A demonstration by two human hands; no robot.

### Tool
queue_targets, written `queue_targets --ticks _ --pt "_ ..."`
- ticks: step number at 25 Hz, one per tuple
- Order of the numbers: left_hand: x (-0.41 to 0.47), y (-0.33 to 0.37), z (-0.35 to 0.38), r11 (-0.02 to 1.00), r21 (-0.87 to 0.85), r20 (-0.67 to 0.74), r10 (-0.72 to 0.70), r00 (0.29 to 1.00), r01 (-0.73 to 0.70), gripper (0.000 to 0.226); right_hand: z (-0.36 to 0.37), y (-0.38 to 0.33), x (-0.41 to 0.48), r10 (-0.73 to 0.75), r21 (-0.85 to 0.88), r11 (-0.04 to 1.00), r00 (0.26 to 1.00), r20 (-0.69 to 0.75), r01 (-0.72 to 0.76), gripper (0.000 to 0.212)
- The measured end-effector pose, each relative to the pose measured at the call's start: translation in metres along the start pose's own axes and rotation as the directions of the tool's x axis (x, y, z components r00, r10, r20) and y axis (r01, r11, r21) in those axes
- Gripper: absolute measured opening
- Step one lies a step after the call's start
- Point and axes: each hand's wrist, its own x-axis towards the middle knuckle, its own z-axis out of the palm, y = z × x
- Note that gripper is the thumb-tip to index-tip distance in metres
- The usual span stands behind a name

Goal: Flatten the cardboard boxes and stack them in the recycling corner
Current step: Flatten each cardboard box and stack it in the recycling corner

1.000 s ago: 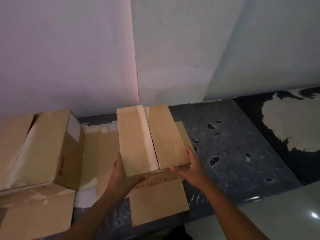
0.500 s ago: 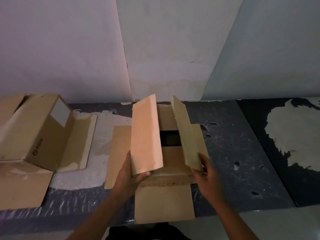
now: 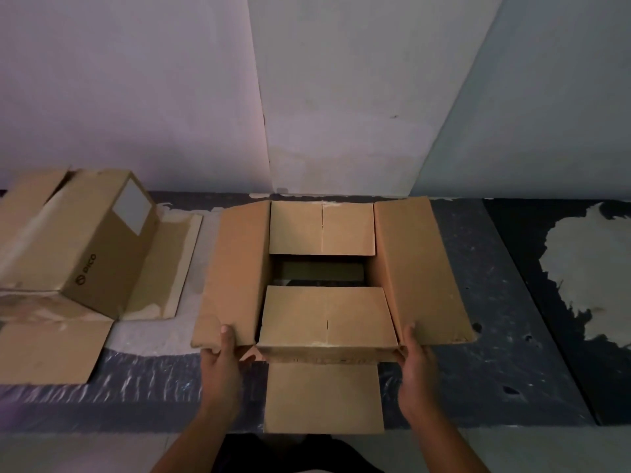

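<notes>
Cardboard box (image 3: pixel 326 315) sits mid-frame on dark surface (image 3: pixel 495 336), against wall (image 3: pixel 341 97) | left hand (image 3: pixel 222 367) pinches left flap (image 3: pixel 235 274), right hand (image 3: pixel 416 367) pinches right flap (image 3: pixel 420 274), thumbs on top, probably spreading them for flattening | under-flap fingers hidden; interior too dark to read; second box (image 3: pixel 102 240) cut off at left edge

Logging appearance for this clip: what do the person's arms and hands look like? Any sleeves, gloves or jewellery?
The left hand and right hand are bare, with no gloves. Both forearms are uncovered down to the bottom edge of the picture, and no sleeve is in view. No watch, bracelet or ring shows, though the light is dim.
</notes>
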Motion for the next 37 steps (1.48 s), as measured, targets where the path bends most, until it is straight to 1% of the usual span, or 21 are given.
queue_targets --ticks 2,5,7,9,11,12,14,15,16,17,18,20,21,24,26,28,30,31,33,35,37 --pt "0.002 -0.001 0.004 1.0 0.028 -0.064 0.01 0.998 -0.008 0.045 0.005 0.004 -0.003 -0.006 0.069 0.998 1.0 -0.028 0.008 0.05" --pt "0.004 0.005 0.008 0.954 0.296 -0.251 0.128 0.96 -0.049 0.09 0.011 0.004 0.0 0.012 0.117 0.993 0.998 -0.066 -0.004 0.043" --pt "0.004 0.013 0.006 0.843 0.517 -0.247 0.313 0.917 -0.148 0.089 0.009 0.003 0.008 0.055 0.141 0.989 0.995 -0.085 -0.043 0.041" --pt "0.01 0.015 0.001 0.502 0.751 0.064 0.592 0.803 -0.43 0.068 0.002 0.001 0.019 0.103 0.222 0.971 0.994 -0.025 -0.094 0.045" --pt "0.019 0.016 -0.004 0.161 0.733 0.438 0.631 0.64 -0.66 0.05 -0.006 -0.004 0.026 0.112 0.231 0.966 0.993 0.025 -0.115 0.063" --pt "0.022 0.018 -0.004 0.068 0.716 0.524 0.605 0.599 -0.695 0.042 -0.01 -0.008 0.026 0.08 0.17 0.982 0.997 -0.005 -0.078 0.078" --pt "0.022 0.029 0.003 0.023 0.753 0.536 0.557 0.634 -0.657 0.033 -0.014 -0.023 0.023 -0.198 -0.221 0.962 0.968 -0.152 0.162 0.097" --pt "0.02 0.035 0.009 0.041 0.78 0.516 0.522 0.679 -0.625 0.039 -0.015 -0.03 0.019 -0.412 -0.496 0.814 0.902 -0.125 0.303 0.097" --pt "0.019 0.039 0.015 0.036 0.809 0.498 0.486 0.718 -0.586 0.042 -0.016 -0.037 0.017 -0.599 -0.728 0.551 0.801 -0.005 0.408 0.089" --pt "0.02 0.04 0.02 0.001 0.835 0.489 0.46 0.742 -0.551 0.043 -0.016 -0.045 0.017 -0.694 -0.829 0.279 0.699 0.174 0.484 0.076" --pt "0.02 0.041 0.026 -0.041 0.849 0.489 0.439 0.754 -0.527 0.046 -0.013 -0.052 0.021 -0.674 -0.815 0.107 0.644 0.362 0.569 0.064" --pt "0.018 0.036 0.031 -0.093 0.863 0.489 0.404 0.773 -0.497 0.055 0.001 -0.064 0.03 -0.45 -0.709 0.025 0.641 0.622 0.705 0.058" --pt "0.015 0.032 0.032 -0.102 0.868 0.483 0.398 0.78 -0.486 0.058 0.01 -0.067 0.031 -0.324 -0.702 0.008 0.666 0.672 0.712 0.056" --pt "0.013 0.023 0.023 -0.072 0.863 0.485 0.395 0.78 -0.5 0.069 0.039 -0.069 0.033 -0.087 -0.788 -0.09 0.783 0.616 0.609 0.055" --pt "0.016 0.022 0.02 -0.039 0.85 0.499 0.38 0.779 -0.526 0.07 0.055 -0.064 0.032 -0.055 -0.837 -0.146 0.841 0.538 0.527 0.069" --pt "0.017 0.024 0.015 0.018 0.832 0.507 0.383 0.772 -0.555 0.066 0.07 -0.063 0.03 -0.072 -0.842 -0.218 0.852 0.519 0.494 0.079" --pt "0.017 0.022 0.016 0.057 0.794 0.542 0.386 0.746 -0.606 0.064 0.07 -0.066 0.033 -0.054 -0.854 -0.172 0.861 0.506 0.491 0.08" --pt "0.015 0.022 0.017 0.119 0.779 0.534 0.388 0.751 -0.615 0.063 0.068 -0.07 0.034 -0.059 -0.85 -0.101 0.85 0.524 0.517 0.077" --pt "0.011 0.031 0.02 0.345 0.749 0.442 0.376 0.814 -0.566 0.062 0.061 -0.084 0.03 -0.14 -0.808 0.112 0.814 0.564 0.579 0.073" --pt "0.012 0.047 0.026 0.546 0.695 0.346 0.316 0.883 -0.468 0.057 0.047 -0.098 0.03 -0.218 -0.721 0.386 0.817 0.534 0.575 0.074" --pt "0.014 0.056 0.027 0.678 0.62 0.3 0.261 0.918 -0.395 0.048 0.027 -0.106 0.032 -0.154 -0.605 0.633 0.844 0.513 0.483 0.074"
